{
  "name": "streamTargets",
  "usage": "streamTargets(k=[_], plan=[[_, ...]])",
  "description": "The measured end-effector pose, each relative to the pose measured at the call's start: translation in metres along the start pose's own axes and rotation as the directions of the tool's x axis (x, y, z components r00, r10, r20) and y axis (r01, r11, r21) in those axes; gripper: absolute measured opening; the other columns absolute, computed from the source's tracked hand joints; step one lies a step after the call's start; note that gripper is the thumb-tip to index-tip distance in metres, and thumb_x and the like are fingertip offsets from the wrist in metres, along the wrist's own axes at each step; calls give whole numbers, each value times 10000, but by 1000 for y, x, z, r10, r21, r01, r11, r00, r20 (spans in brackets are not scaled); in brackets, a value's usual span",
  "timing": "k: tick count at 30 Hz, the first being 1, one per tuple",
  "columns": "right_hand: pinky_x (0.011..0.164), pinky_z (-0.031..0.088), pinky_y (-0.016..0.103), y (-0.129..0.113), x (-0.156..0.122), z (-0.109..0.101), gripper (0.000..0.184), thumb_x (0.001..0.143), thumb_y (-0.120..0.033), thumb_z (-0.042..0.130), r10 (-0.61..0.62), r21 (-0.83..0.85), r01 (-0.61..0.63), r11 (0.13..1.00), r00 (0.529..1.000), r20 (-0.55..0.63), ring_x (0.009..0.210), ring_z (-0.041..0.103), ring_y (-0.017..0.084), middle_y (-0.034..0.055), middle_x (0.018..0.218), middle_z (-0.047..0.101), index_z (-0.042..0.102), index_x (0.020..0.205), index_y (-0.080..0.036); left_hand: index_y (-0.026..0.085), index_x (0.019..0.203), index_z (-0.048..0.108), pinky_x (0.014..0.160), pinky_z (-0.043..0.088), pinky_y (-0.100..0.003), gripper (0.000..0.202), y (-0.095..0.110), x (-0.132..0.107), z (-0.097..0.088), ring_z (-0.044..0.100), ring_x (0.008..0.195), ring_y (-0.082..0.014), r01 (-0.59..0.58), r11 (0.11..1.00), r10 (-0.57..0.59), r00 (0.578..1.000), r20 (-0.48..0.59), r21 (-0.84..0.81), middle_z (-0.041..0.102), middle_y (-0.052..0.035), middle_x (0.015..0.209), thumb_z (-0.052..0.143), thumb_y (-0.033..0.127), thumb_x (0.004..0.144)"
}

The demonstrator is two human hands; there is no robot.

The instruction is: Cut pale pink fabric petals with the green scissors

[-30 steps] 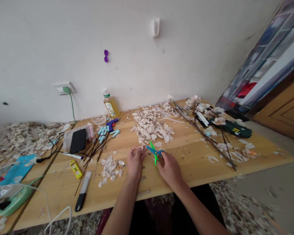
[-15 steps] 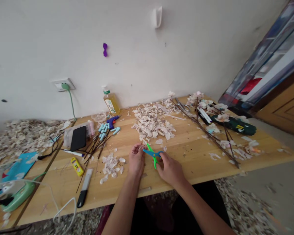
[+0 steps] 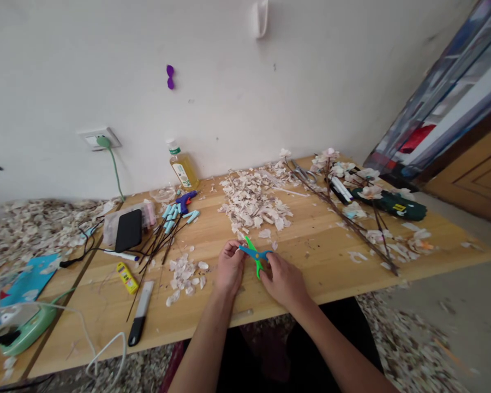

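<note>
In the head view, my right hand (image 3: 285, 281) grips a pair of scissors (image 3: 257, 255) with one blue and one green half. The blades are spread and point toward my left hand (image 3: 230, 270). My left fingers are closed in a pinch beside the blade tips, on a small pale flake that is mostly hidden. A heap of pale, petal-like flakes (image 3: 251, 199) lies just beyond my hands. To the left of my left wrist is a smaller group of whitish trimmed pieces (image 3: 183, 275).
Left of my hands lie a black phone (image 3: 129, 230), a yellow box (image 3: 127, 278), a black-handled knife (image 3: 141, 314), a purple glue gun (image 3: 185, 201) and dark stems with blue ends (image 3: 172, 218). A bottle (image 3: 183, 166) stands by the wall. Flowering branches (image 3: 352, 221) spread across the right side.
The view has shifted slightly. My hands stay close together; the scissor blades remain spread, and the pale flake in my left fingers shows less than before.
</note>
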State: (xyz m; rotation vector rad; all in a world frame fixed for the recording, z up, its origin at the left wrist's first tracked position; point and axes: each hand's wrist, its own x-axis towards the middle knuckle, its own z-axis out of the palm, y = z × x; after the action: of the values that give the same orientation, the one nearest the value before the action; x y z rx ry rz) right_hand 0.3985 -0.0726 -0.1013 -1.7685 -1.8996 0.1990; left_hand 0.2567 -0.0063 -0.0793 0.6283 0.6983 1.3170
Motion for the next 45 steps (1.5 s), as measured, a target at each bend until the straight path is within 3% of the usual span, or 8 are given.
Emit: streamTargets(k=[4,10,18,22,27,45], plan=[[648,378,308,1,0,-1,180,868,-258,561,21,8,-21,1000,1000,0,798,657,233,54,911,692,562,1035,-192,186,788,673,675,461,-210,271,-3,1,-2,574,667,-91,40,999,-41,999,16,22,654,18,748,876,256,623],[635,356,299,1,2,-2,125,890,-247,547,38,35,-38,999,999,15,767,657,217,36,860,699,591,1000,-205,173,744,722,656,465,-213,310,-3,4,-2,587,640,-98,20,998,-14,995,-103,53,693,-8,729,909,322,547],[597,318,293,4,5,-5,113,921,-293,529,169,37,-171,985,984,58,690,643,203,26,776,707,623,940,-232,147,822,735,654,481,-173,323,1,4,-2,602,653,-71,34,998,-41,987,-153,-43,685,-4,742,905,247,567],[653,365,298,1,6,-7,122,891,-300,545,82,54,-84,995,996,41,803,635,222,50,868,700,603,965,-223,158,860,724,715,501,-185,354,1,5,-4,638,709,-80,26,996,-40,983,-177,-80,701,-3,796,907,217,563],[756,412,336,-3,6,-7,177,856,-260,538,-26,35,26,999,1000,-8,948,600,260,92,975,669,551,1023,-203,157,745,669,772,499,-208,294,0,5,-4,627,725,-85,4,998,-13,989,-145,-60,669,19,749,901,232,579],[645,374,290,-1,4,-8,93,868,-252,561,33,67,-33,997,999,1,784,627,203,26,827,679,598,948,-223,151,762,678,732,489,-222,290,2,0,1,597,685,-92,76,997,-76,997,-14,-4,661,1,747,886,294,619]])
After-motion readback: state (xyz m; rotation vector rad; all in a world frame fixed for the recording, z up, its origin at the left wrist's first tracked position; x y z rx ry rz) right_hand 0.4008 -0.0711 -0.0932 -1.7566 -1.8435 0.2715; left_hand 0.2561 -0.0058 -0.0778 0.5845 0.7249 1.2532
